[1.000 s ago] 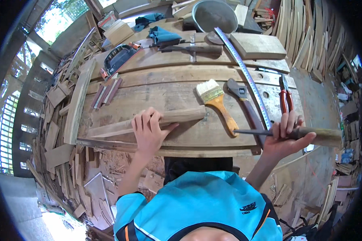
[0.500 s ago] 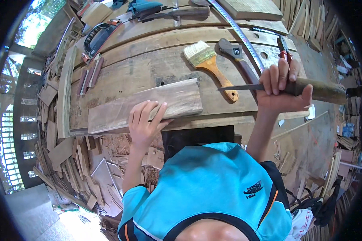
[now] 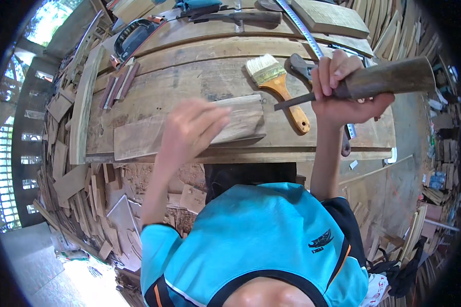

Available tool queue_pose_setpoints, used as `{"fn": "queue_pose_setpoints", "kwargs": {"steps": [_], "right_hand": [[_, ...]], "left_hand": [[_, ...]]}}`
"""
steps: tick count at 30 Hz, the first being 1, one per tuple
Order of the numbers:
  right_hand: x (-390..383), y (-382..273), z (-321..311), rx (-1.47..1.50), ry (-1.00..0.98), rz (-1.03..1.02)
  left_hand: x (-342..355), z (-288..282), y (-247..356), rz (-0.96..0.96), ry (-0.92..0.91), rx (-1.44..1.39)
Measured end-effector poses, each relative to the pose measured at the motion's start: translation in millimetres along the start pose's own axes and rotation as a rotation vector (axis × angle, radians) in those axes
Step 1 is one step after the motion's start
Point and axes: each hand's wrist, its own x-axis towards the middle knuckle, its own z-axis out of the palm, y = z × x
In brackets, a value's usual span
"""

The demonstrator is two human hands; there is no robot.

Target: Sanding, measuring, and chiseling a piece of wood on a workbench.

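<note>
My right hand (image 3: 343, 107) grips a chisel (image 3: 394, 77) with a long brown wooden handle; its dark blade points left, over the paintbrush (image 3: 276, 84). My left hand (image 3: 192, 125), blurred, is just above a pale wooden board (image 3: 246, 117) lying along the bench's near edge, fingers bent; whether it touches the board is unclear. An adjustable wrench (image 3: 299, 66) lies behind my right hand, partly hidden, beside a tape measure (image 3: 305, 30). Pliers are mostly hidden by that hand.
The wooden bench (image 3: 189, 77) bears a saw-like black tool (image 3: 128, 41), short strips (image 3: 118, 84), blue cloth (image 3: 194, 5), a dark-handled tool (image 3: 256, 18), a thick block (image 3: 333, 18) and a long plank (image 3: 84, 107) on the left. Scrap wood piles (image 3: 71, 184) surround it.
The board has been turned to show its broad face. My left hand has lifted from where it rested on it, and my right hand has risen with the chisel.
</note>
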Motion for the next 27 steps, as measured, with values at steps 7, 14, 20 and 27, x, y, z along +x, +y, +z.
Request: {"fn": "queue_pose_setpoints", "kwargs": {"steps": [7,14,20,27], "right_hand": [[8.3,20.5,-3.3,0.015,-0.295,-0.186],[11.3,1.7,38.1,-0.714,0.113,-0.154],[19.9,5.6,27.4,-0.528,0.071,0.04],[37.6,21.4,7.0,-0.066,-0.292,0.141]], "left_hand": [[101.0,37.4,-39.9,0.069,-0.538,-0.426],[89.0,80.8,-69.5,0.067,-0.687,-0.912],[89.8,71.1,-68.7,-0.089,-0.79,-0.864],[88.7,74.1,-74.4,-0.169,-0.849,-0.861]]}}
